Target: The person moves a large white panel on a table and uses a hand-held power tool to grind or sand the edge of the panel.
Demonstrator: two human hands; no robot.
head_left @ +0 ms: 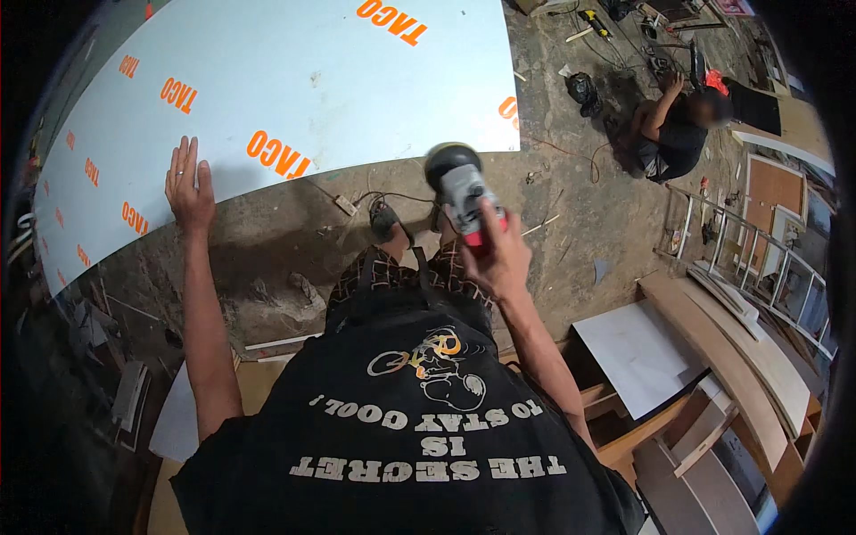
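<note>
A large white sheet point(357, 98) with orange printed lettering spreads before me, its near edge curving across the view. My left hand point(190, 187) lies flat near that edge, fingers stretched and holding nothing. Just beyond the sheet's near right corner, my right hand point(505, 254) grips a red and grey handheld power tool point(465, 198) by its body. The tool has a round black head, slightly blurred, close to the sheet's edge; whether they touch I cannot tell. Its working face is hidden.
A cable with a small pale block point(345, 205) lies on the floor by my feet. Another person point(673, 134) sits low at the far right. Boards point(722, 339) and a white panel point(637, 361) are stacked at near right, beside a metal frame point(758, 254).
</note>
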